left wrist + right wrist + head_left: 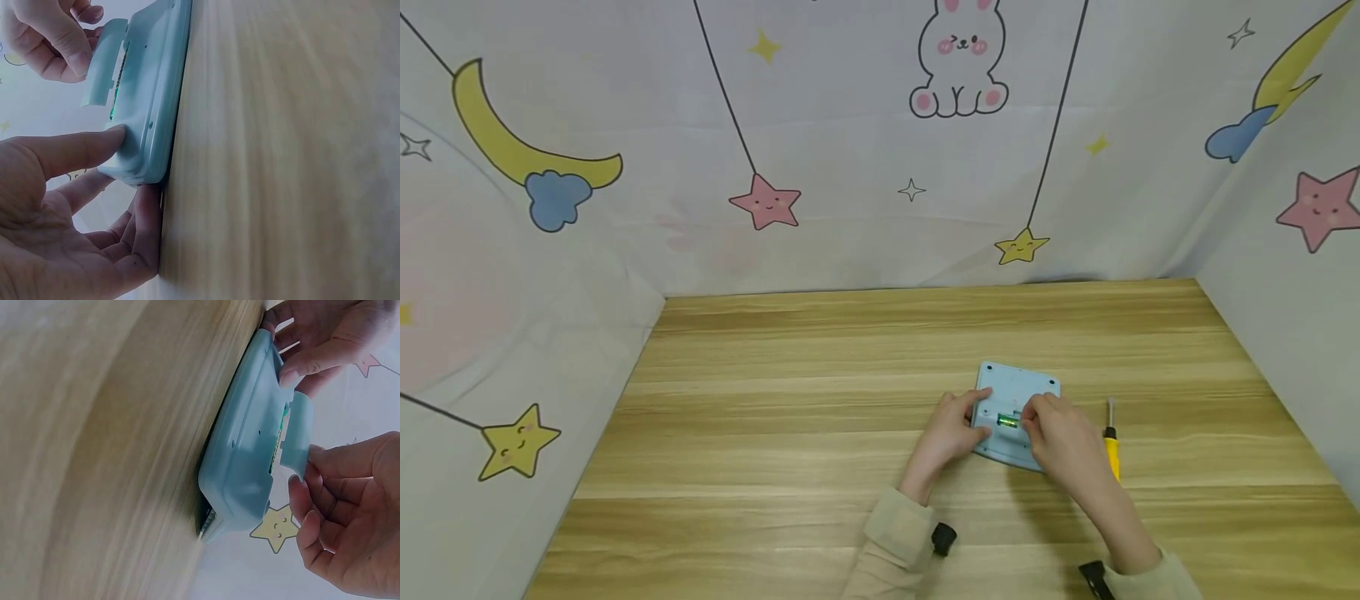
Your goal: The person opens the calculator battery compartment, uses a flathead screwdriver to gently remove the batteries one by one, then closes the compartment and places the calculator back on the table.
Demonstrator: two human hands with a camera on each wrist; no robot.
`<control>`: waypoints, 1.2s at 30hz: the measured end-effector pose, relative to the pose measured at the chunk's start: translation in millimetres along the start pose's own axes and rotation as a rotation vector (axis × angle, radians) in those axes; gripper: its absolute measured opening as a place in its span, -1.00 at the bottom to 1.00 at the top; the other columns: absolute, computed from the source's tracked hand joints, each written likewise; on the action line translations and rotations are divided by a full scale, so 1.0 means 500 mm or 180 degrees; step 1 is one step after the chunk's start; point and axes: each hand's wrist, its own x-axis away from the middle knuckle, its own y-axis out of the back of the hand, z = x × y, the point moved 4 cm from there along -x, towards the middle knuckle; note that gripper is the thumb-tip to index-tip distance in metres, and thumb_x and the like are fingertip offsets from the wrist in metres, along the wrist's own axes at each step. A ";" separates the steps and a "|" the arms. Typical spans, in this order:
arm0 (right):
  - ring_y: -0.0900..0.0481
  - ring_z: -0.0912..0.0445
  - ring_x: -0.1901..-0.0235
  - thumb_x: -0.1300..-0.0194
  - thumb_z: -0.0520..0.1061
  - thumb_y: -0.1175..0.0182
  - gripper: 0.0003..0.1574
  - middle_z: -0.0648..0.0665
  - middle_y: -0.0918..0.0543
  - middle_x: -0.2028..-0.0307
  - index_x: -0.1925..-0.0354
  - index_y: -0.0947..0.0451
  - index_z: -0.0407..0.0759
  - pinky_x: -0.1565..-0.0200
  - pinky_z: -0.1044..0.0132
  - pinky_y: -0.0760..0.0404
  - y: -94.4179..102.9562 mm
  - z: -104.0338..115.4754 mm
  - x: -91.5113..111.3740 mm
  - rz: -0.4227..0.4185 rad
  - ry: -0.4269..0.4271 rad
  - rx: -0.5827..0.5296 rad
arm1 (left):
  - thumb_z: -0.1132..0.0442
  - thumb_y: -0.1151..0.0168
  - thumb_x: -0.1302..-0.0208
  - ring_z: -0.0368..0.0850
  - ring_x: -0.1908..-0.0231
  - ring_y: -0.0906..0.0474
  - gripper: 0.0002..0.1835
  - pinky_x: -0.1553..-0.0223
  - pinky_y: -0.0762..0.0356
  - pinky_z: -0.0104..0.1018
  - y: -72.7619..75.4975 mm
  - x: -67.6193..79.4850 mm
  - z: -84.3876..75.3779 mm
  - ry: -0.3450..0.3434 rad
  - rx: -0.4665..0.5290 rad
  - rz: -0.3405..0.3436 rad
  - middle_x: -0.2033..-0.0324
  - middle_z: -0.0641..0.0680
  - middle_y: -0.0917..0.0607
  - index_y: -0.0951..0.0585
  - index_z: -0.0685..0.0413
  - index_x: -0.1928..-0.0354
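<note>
A light blue calculator [1017, 383] lies face down on the table, its back with corner screws upward. My left hand [946, 429] holds its left edge, thumb pressing on the back and fingers along the side. Over the calculator, my right hand [1066, 437] pinches a light blue battery cover [299, 431] between thumb and fingers. Tilted up, the cover stands just above the battery slot in both wrist views; whether it touches the case I cannot tell. A green battery [1007, 421] shows in the slot. The calculator's front is hidden.
To the right of the right hand lies a screwdriver [1112, 450] with a yellow handle, its shaft pointing away. The wooden table [760, 433] is bordered at the back and sides by a white printed cloth [850, 125].
</note>
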 end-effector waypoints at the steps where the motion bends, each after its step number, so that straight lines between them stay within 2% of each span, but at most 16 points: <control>1: -0.37 0.14 0.57 -0.11 -0.33 -0.30 -0.89 -0.07 -0.55 0.52 0.45 -0.54 -0.19 0.50 0.33 -0.35 0.000 0.000 0.001 0.0039 -0.0015 -0.0014 | 0.37 -0.32 -0.12 -0.22 0.37 -0.28 -0.40 0.43 -0.24 -0.50 0.000 0.000 0.000 -0.0007 -0.0001 0.0004 0.34 0.09 -0.41 -0.50 -0.03 -0.27; 13: -0.33 0.17 0.54 -0.10 -0.26 -0.34 -0.90 0.01 -0.48 0.55 0.43 -0.57 -0.14 0.53 0.38 -0.30 -0.005 0.003 0.015 0.0399 -0.0153 -0.0111 | 0.37 -0.31 -0.14 -0.19 0.36 -0.27 -0.39 0.42 -0.24 -0.47 0.007 0.005 -0.005 0.0006 0.0095 0.0054 0.32 0.11 -0.43 -0.48 -0.03 -0.28; 22: -0.30 0.18 0.56 -0.08 -0.26 -0.33 -0.92 0.02 -0.46 0.57 0.44 -0.59 -0.16 0.51 0.41 -0.28 -0.013 0.007 0.026 0.0491 -0.0100 -0.0121 | 0.35 -0.32 -0.14 -0.21 0.37 -0.28 -0.40 0.43 -0.26 -0.49 0.004 0.002 -0.003 0.0042 0.0024 0.0047 0.31 0.11 -0.44 -0.49 -0.03 -0.28; 30: -0.29 0.20 0.63 -0.12 -0.24 -0.28 -0.94 0.04 -0.46 0.62 0.44 -0.57 -0.12 0.59 0.40 -0.24 -0.026 0.011 0.038 0.0884 -0.0206 -0.0136 | 0.36 -0.32 -0.13 -0.20 0.35 -0.30 -0.39 0.42 -0.27 -0.48 0.005 0.002 -0.003 0.0061 0.0049 0.0056 0.29 0.12 -0.45 -0.49 -0.04 -0.28; 36: -0.29 0.19 0.65 -0.12 -0.23 -0.26 -0.93 0.06 -0.43 0.67 0.46 -0.57 -0.08 0.60 0.37 -0.24 -0.033 0.012 0.045 0.1037 -0.0260 -0.0078 | 0.37 -0.32 -0.12 -0.20 0.34 -0.31 -0.38 0.42 -0.27 -0.48 0.004 0.003 -0.003 0.0052 0.0048 0.0059 0.30 0.10 -0.43 -0.48 -0.04 -0.28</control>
